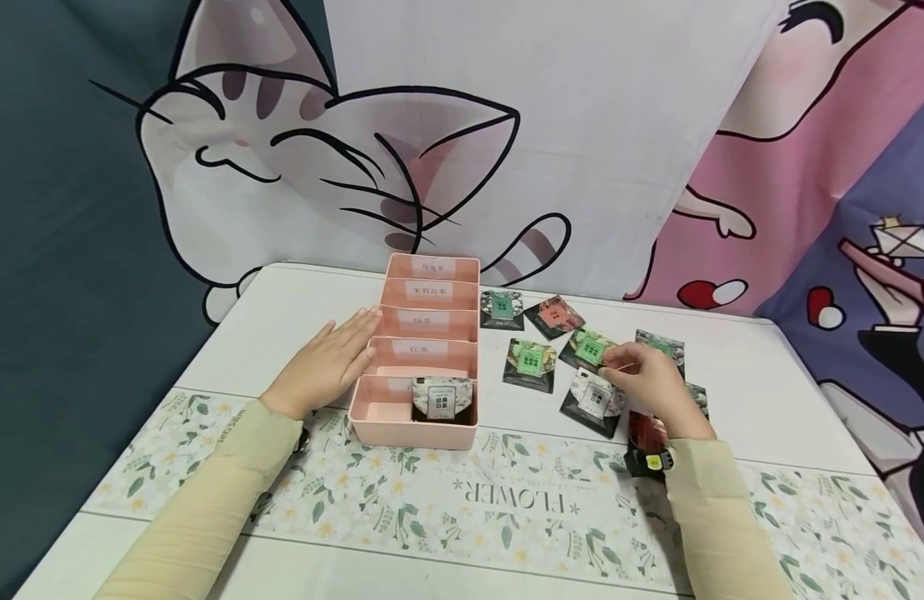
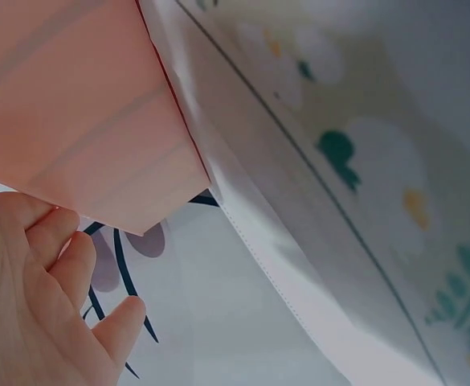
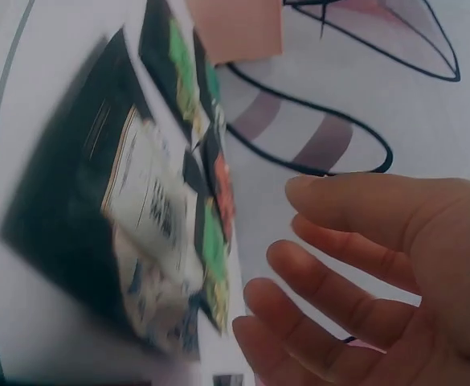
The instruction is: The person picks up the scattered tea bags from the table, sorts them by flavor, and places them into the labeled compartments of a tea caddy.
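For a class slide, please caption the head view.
Left hand beside a pink compartment box, right hand over scattered sachets.

Distribution of colour and pattern

The divided box point(image 1: 412, 435) is plain pink with white labels point(image 1: 419, 348). Sachets point(image 1: 529, 363) pair black with panels in green, white, teal or red. A floral band point(image 1: 405, 510), white and yellow with green leaves, crosses the white tabletop point(image 1: 432, 575). Sleeves point(image 1: 207, 496) are pale beige; the backdrop point(image 1: 566, 92) joins dark teal, white, pink and purple with black cartoon outlines.
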Demonstrator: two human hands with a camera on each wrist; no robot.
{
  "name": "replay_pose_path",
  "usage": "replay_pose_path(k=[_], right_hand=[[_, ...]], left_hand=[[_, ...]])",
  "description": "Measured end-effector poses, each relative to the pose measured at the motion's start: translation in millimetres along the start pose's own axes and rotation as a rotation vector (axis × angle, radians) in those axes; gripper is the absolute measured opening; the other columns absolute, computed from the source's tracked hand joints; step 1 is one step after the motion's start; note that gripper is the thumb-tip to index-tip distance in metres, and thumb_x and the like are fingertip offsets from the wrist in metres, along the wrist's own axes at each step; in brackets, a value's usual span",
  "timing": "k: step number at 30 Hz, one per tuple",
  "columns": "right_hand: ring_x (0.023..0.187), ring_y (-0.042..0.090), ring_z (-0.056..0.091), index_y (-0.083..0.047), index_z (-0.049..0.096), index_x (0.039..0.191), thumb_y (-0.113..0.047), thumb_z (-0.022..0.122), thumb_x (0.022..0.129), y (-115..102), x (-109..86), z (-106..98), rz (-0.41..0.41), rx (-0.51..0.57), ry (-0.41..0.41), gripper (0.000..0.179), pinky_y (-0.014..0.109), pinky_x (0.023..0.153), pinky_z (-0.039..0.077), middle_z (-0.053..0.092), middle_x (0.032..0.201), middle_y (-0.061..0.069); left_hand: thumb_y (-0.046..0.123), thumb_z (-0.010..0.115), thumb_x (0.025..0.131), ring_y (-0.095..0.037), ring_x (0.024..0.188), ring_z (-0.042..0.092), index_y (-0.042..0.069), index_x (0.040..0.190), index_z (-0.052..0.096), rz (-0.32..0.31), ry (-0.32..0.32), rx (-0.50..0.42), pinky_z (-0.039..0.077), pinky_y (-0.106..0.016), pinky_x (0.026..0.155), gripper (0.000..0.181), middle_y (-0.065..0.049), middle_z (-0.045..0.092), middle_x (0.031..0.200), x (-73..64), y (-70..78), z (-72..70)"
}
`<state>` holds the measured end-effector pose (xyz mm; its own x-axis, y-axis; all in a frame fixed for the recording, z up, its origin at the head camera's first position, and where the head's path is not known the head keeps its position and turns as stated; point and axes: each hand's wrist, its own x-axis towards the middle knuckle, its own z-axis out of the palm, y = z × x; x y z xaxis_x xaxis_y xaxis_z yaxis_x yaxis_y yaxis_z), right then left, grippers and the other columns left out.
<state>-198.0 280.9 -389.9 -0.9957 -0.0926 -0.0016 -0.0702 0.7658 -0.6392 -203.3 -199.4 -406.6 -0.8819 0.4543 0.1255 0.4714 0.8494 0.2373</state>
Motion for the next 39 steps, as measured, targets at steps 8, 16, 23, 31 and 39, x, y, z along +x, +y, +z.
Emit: replay_pose_path(k=[8,16,23,31,39], right_hand=[[0.099,0.038,0.068,0.003,0.069,0.116,-0.016,0.069,0.097,10.2,3.5,-3.9,0.038,-0.057,-0.060,0.027,0.047,0.076,0.059,0.070,0.108,0.021],[0.092,0.031,0.068,0.004,0.070,0.116,-0.015,0.068,0.097,16.8,5.8,-4.6,0.021,-0.113,-0.120,0.027,0.049,0.076,0.058,0.072,0.104,0.018],[0.083,0.026,0.066,0.001,0.074,0.100,-0.012,0.070,0.094,18.2,5.9,-4.0,0.029,-0.160,-0.126,0.015,0.048,0.075,0.056,0.073,0.093,0.013],[0.072,0.020,0.060,-0.001,0.072,0.088,-0.007,0.069,0.094,23.5,0.9,0.4,0.072,-0.125,-0.141,0.008,0.038,0.065,0.054,0.069,0.082,0.008],[0.072,0.021,0.056,0.000,0.066,0.089,-0.007,0.065,0.096,17.5,-1.0,-1.1,0.057,-0.086,-0.149,0.010,0.035,0.060,0.049,0.065,0.084,0.009]], left_hand=[[0.033,0.039,0.110,-0.028,0.154,0.019,0.005,0.162,0.021,0.006,0.015,-0.005,0.013,-0.056,0.124,0.061,-0.009,0.021,0.168,1.9,1.2,-1.1],[0.032,0.039,0.110,-0.028,0.155,0.018,0.005,0.162,0.021,0.002,0.015,-0.012,0.013,-0.055,0.125,0.061,-0.009,0.021,0.168,0.9,1.9,-1.0],[0.032,0.039,0.110,-0.029,0.154,0.019,0.004,0.161,0.022,0.005,0.025,-0.022,0.013,-0.056,0.124,0.061,-0.010,0.022,0.167,1.0,3.0,-0.4],[0.031,0.040,0.110,-0.031,0.154,0.021,0.004,0.161,0.023,0.010,0.025,-0.037,0.014,-0.056,0.124,0.061,-0.010,0.023,0.167,-1.4,3.7,1.1],[0.032,0.039,0.110,-0.032,0.153,0.022,0.004,0.161,0.024,0.009,0.028,-0.029,0.017,-0.058,0.123,0.060,-0.011,0.023,0.167,-4.2,2.4,0.2]])
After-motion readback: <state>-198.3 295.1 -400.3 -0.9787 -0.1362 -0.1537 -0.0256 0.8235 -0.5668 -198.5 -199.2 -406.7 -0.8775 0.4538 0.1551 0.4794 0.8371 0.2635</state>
